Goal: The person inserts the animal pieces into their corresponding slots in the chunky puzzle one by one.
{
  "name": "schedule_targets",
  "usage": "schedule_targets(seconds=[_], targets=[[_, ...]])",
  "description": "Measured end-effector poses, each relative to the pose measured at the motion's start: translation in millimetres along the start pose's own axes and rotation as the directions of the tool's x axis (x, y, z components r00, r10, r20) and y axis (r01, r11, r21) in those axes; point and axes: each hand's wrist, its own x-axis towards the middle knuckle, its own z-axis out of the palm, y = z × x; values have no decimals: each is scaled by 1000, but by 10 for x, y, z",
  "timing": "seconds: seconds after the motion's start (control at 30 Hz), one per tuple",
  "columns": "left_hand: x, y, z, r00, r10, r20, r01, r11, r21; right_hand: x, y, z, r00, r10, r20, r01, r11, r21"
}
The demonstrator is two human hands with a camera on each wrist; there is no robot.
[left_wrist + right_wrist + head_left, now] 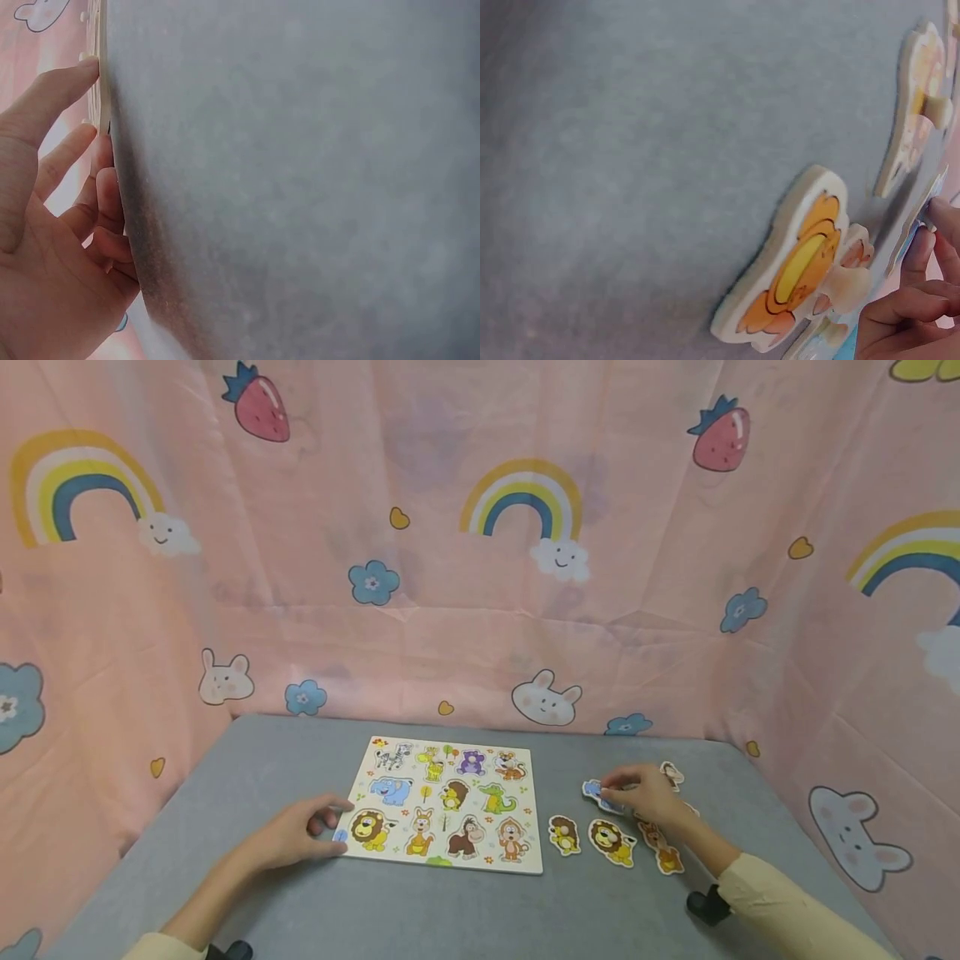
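Note:
A white animal puzzle board [450, 853] lies flat on the grey table [420, 910]. My left hand [328, 828] rests at its near left corner, and in the left wrist view its straight fingers [71, 79] touch the board's edge [103, 45]. To the right of the board, my right hand [609, 792] pinches a blue animal piece [592, 789] low over the table. In the right wrist view my fingertips [922, 247] hold that piece's thin edge [913, 225].
Loose pieces lie right of the board: a brown-and-yellow animal [564, 835], a lion [612, 842], an orange animal [662, 850] and a pale one [672, 773]. The lion piece [799, 270] has a wooden peg. Pink patterned cloth [480, 568] walls the table.

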Motion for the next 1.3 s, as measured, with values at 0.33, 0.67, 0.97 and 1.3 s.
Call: schedule_targets(seconds=[0.33,0.67,0.97,1.3], targets=[[-13,29,3,1000,10,1,-10,1000,-13,-7,1,-35,1000,19,-22,-19,999,29],[-20,33,3,1000,4,-4,-4,1000,-11,61,-74,48,1000,0,-4,0,998,62],[-16,12,12,1000,18,-7,-18,1000,-15,163,-210,190,1000,-20,10,19,997,69],[-10,7,8,1000,3,-1,-3,1000,-13,250,-421,337,999,-49,2,48,992,113]])
